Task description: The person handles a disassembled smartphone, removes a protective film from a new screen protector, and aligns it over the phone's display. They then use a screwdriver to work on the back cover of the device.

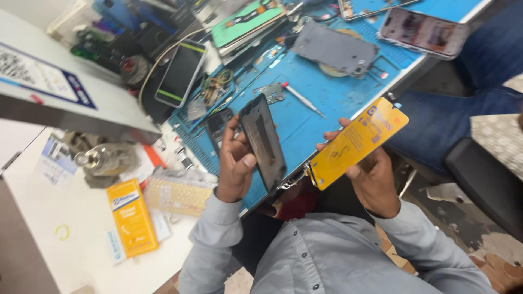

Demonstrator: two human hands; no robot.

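Two hands are up over the near edge of the blue worktop (pixel 327 92), each gripping something. The left hand (pixel 235 163) is wrapped around a dark phone (pixel 263 142), thumb on its face, long axis running up and away from the wrist, slightly tilted. The right hand (pixel 370 174) is pinching a yellow flat packet (pixel 357 142) from below, its long axis slanting up and out to the right of that hand. Phone and packet sit close but apart, the packet's lower end nearest the phone's bottom corner. Beyond the left hand's fingertips lie a small screwdriver (pixel 301 99) and a grey back cover (pixel 335 50).
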